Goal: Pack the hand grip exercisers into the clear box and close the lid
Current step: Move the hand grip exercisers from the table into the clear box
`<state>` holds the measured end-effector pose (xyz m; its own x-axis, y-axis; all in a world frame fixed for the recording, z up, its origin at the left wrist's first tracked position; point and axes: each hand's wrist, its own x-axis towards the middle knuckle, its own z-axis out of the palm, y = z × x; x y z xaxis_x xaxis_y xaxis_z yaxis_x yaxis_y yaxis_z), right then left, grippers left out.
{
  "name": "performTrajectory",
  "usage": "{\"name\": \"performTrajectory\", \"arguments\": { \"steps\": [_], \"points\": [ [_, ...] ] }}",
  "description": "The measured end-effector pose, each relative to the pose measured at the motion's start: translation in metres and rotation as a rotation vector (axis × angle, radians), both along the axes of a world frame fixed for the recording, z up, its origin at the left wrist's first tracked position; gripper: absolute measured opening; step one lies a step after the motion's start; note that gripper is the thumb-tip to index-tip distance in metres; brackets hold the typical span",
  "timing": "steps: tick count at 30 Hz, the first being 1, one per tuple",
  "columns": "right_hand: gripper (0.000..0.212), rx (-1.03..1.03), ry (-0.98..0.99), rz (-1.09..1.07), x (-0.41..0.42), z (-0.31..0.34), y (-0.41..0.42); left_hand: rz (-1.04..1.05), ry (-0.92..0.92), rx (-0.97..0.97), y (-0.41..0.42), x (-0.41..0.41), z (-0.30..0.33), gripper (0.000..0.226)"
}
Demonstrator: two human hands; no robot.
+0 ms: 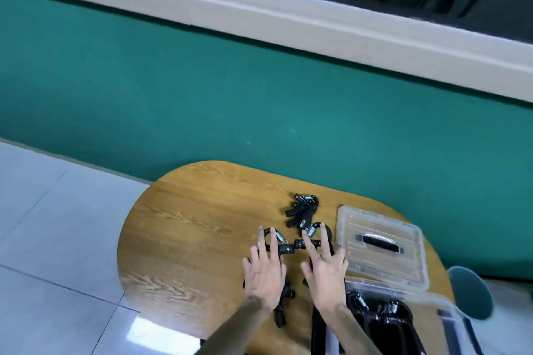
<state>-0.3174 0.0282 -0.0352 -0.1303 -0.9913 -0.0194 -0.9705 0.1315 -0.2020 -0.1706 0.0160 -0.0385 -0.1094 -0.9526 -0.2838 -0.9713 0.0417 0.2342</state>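
Black plastic hand grip exercisers (281, 242) with steel springs lie mid-table under flat, spread left hand (265, 274) and right hand (326, 271), neither clasping; rigid, light, best seized by handles. Clear box (444, 314) sits at right edge.

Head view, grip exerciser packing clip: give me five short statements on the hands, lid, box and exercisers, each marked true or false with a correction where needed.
1. The lid is closed on the clear box. False: it lies flat on the wooden table, beyond the open box.
2. Both hands are spread over exercisers on the table. True: the left hand and the right hand each cover one, fingers open.
3. The clear box is empty. False: black exercisers with springs already lie in it.
4. A pile of exercisers sits unpacked beyond the hands. True.
5. The lid has a dark handle. True.
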Motion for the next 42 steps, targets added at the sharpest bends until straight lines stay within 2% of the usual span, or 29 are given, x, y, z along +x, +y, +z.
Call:
{"name": "performTrajectory", "arguments": {
  "steps": [4, 16, 23, 26, 31, 38, 42],
  "points": [
    [0.071, 0.009, 0.014, -0.019, -0.042, 0.004, 0.029, -0.112, -0.022, -0.038, 0.013, -0.031, 0.008, 0.079],
    [0.075, -0.025, -0.067, -0.135, -0.162, 0.006, 0.117, -0.166, -0.027, -0.082, 0.078, -0.162, 0.024, 0.073],
    [0.076, 0.107, -0.097, -0.196, -0.221, -0.019, 0.166, -0.198, 0.027, -0.052, 0.116, -0.216, -0.001, 0.075],
    [0.072, 0.174, -0.134, -0.262, -0.237, -0.032, 0.180, -0.205, -0.004, 0.008, 0.128, -0.228, -0.010, 0.072],
    [0.075, 0.223, -0.141, -0.268, -0.255, -0.058, 0.188, -0.214, -0.044, 0.049, 0.138, -0.243, -0.029, 0.070],
    [0.068, 0.210, -0.169, -0.195, -0.268, -0.092, 0.171, -0.146, -0.080, 0.126, 0.133, -0.254, -0.068, 0.071],
    [0.069, 0.178, -0.194, -0.175, -0.270, -0.112, 0.157, -0.179, -0.082, 0.165, 0.127, -0.258, -0.086, 0.073]
  ]
}}
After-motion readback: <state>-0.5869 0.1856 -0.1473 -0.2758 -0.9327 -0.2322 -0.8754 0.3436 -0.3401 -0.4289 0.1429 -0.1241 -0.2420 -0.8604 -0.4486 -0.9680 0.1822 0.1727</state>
